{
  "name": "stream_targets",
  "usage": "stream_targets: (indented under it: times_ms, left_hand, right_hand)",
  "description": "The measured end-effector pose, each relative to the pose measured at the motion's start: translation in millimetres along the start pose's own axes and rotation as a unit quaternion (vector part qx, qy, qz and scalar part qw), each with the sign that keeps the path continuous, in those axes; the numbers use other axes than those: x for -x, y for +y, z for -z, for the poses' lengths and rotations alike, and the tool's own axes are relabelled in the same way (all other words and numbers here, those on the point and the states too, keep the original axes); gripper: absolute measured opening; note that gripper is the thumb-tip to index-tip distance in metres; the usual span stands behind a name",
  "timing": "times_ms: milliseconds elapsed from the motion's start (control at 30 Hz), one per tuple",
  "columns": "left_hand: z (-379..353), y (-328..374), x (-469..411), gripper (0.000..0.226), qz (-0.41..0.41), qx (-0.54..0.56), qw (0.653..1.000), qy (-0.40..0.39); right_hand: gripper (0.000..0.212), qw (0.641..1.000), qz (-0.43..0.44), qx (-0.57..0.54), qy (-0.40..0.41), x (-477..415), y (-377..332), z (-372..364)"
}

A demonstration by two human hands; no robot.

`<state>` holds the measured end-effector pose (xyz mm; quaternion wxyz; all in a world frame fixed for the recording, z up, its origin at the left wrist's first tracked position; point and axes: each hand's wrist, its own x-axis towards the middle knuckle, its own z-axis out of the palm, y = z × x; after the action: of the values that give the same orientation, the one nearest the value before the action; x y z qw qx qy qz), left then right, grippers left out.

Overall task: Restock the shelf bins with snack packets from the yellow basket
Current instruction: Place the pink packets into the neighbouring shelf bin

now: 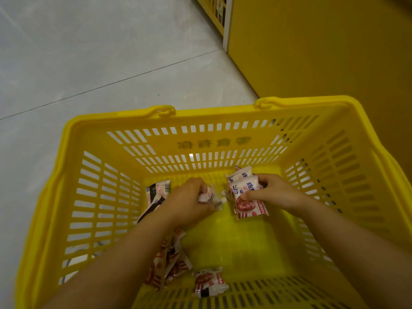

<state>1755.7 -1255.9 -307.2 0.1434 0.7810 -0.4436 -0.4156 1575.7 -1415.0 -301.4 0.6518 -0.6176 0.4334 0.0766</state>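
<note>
Raised characters on the yellow basket [214,142] wall at twelve o'clock, blue print on the snack packet [247,207]: neither legible

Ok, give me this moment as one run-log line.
stage: picking packets | left hand: grips crumpled packet | right hand: holds packet stack | yellow basket: loose packets lie inside

Pale grey tiled floor [89,63] beside a plain yellow panel [323,52]

Basket [200,113] btm cut off; pkts [171,262] half-hidden.
</note>
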Motion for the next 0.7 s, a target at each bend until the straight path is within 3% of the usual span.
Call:
stream_targets:
  times_ms: [100, 267, 400, 700]
  left_hand:
    - [8.7, 0.4, -11.7, 0.032, 0.026, 0.001, 1.0, -0.005]
    - [3.2, 1.0, -19.9, 0.068, 0.046, -0.123, 0.99, -0.056]
    - [-1.3, -0.4, -12.9, 0.05, 0.028, -0.149, 0.984, -0.094]
    - [-26.9, 4.6, 8.0, 0.062, -0.003, -0.141, 0.977, -0.162]
  right_hand:
    - [0.033, 1.0, -0.005, -0.023, 0.006, 1.7, 2.5, 3.7]
    - [0.033, 0.999, 0.007, -0.035, -0.002, 7.7, -5.7, 12.3]
    - [0.032, 0.998, 0.002, -0.036, -0.048, 11.8, -16.2, 15.3]
    - [0.036, 0.997, -0.032, 0.015, -0.063, 18.5, -20.1, 16.6]
